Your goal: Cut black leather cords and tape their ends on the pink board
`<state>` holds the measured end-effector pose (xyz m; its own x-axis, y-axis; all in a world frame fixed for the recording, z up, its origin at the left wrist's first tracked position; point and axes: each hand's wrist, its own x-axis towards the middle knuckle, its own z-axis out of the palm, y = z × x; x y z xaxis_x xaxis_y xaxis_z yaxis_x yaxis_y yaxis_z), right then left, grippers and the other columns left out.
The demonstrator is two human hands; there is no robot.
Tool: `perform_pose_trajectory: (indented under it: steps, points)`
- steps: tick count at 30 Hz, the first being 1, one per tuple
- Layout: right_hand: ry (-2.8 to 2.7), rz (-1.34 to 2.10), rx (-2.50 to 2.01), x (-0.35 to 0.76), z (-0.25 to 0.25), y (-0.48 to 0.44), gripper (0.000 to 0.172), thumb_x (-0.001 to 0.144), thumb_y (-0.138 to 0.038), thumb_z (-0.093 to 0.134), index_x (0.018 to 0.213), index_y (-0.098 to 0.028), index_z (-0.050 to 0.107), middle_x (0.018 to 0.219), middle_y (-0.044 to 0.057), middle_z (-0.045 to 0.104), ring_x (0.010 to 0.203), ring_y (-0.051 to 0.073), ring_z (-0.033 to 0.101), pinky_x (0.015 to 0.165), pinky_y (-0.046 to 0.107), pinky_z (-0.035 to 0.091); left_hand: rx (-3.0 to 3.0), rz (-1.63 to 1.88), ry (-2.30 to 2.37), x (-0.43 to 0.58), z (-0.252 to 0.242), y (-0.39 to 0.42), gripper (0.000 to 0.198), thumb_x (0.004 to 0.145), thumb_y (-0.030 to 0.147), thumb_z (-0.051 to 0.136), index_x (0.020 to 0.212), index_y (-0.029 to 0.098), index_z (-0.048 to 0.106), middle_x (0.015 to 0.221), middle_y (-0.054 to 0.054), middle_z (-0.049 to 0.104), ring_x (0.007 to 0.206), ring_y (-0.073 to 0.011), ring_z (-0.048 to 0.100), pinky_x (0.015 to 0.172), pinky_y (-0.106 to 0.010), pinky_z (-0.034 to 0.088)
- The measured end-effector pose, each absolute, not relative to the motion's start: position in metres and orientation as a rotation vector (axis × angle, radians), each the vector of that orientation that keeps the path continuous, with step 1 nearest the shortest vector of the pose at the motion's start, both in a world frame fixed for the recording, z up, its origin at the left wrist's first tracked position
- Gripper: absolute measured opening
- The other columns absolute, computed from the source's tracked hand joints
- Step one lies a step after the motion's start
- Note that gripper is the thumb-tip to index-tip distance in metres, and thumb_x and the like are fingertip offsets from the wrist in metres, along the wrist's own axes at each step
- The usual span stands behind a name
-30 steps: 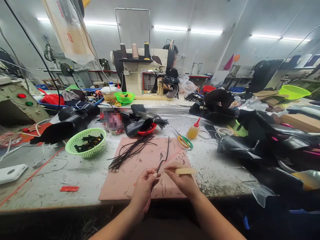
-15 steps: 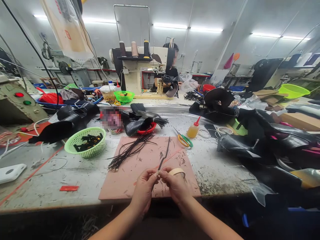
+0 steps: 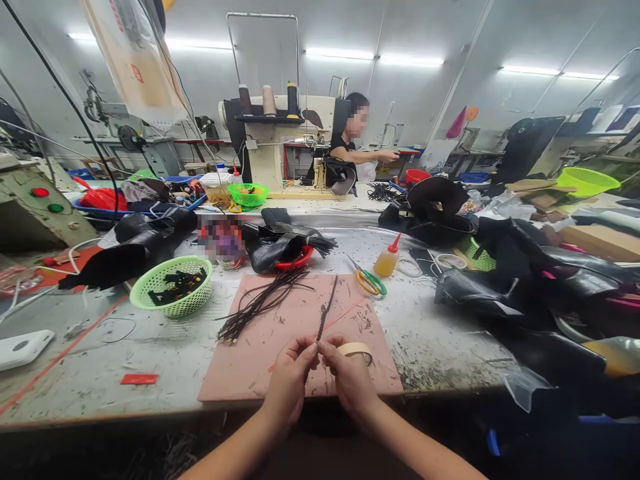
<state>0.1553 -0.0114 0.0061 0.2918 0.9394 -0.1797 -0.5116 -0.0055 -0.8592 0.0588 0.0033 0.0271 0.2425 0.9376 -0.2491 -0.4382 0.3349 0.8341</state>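
Cord [image 3: 323,321], in the head view, stretches up the frame from lower centre, its long axis nearly vertical, leaning a little right. The left hand [image 3: 288,375] pinches its lower end; the right hand [image 3: 351,375], equally near, holds tape [image 3: 355,348], fingers closed there also.

The board [image 3: 295,319] lies at the table's [image 3: 440,340] near edge. On it, the cords [image 3: 260,307] spread across the far left corner; the strap [image 3: 322,323] runs from between the left hand [image 3: 289,379] and right hand [image 3: 351,380] towards the far edge. The tape [image 3: 357,348] is at the right hand. At the far right corner are the scissors [image 3: 369,279], the bottle [image 3: 387,261] just behind. Left of the board stands the basket [image 3: 187,307]; the tag [image 3: 139,379] lies nearer the table's near edge.
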Motion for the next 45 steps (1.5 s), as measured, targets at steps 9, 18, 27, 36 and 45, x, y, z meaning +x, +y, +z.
perform_pose_trajectory:
  steps: [9, 18, 27, 36, 45]
  points:
    - [-0.937, 1.377, -0.917, 0.174, 0.003, -0.005, 0.027, 0.063, -0.038, 0.068, 0.081, -0.018, 0.069, 0.075, 0.003, 0.061, 0.072, 0.017, 0.054, 0.066, 0.028, 0.042, 0.514, 0.939, 0.768, 0.054, 0.037, 0.005, 0.034, 0.048, 0.022, 0.081, 0.06, 0.016, 0.05, 0.062, 0.004, 0.058, 0.046, -0.0017, 0.044, 0.046, -0.011, 0.036]
    - [-1.36, 0.957, -0.93, 0.183, 0.013, -0.006, 0.011, 0.078, -0.029, 0.055, 0.079, -0.019, 0.057, 0.077, 0.003, 0.054, 0.073, 0.015, 0.053, 0.067, 0.028, 0.045, 0.614, 0.877, 0.817, 0.051, 0.038, 0.005, 0.034, 0.047, 0.032, 0.081, 0.061, 0.015, 0.054, 0.047, 0.007, 0.051, 0.042, -0.003, 0.043, 0.042, -0.013, 0.031]
    - [-1.486, 0.971, -0.844, 0.189, 0.02, -0.005, 0.011, 0.08, -0.028, 0.053, 0.08, -0.019, 0.059, 0.082, 0.004, 0.052, 0.078, 0.017, 0.053, 0.069, 0.03, 0.047, 0.655, 0.783, 0.786, 0.046, 0.04, 0.005, 0.03, 0.05, 0.032, 0.079, 0.06, 0.013, 0.058, 0.047, 0.004, 0.053, 0.044, -0.0047, 0.046, 0.045, -0.015, 0.032]
    - [-1.652, 0.956, -0.738, 0.195, 0.031, -0.001, 0.013, 0.083, -0.027, 0.051, 0.079, -0.019, 0.06, 0.082, 0.004, 0.053, 0.082, 0.016, 0.054, 0.073, 0.029, 0.045, 0.661, 0.724, 0.72, 0.044, 0.039, 0.005, 0.032, 0.049, 0.034, 0.08, 0.061, 0.013, 0.058, 0.043, 0.005, 0.05, 0.035, -0.0025, 0.04, 0.036, -0.013, 0.026]
    - [-1.922, 0.506, -1.108, 0.191, 0.019, -0.004, 0.012, 0.083, -0.021, 0.044, 0.076, -0.021, 0.054, 0.073, 0.002, 0.054, 0.067, 0.015, 0.052, 0.061, 0.027, 0.043, 0.993, 0.755, 0.926, 0.044, 0.041, 0.013, 0.034, 0.051, 0.041, 0.076, 0.057, 0.014, 0.056, 0.047, 0.002, 0.056, 0.042, -0.0087, 0.05, 0.046, -0.021, 0.039]
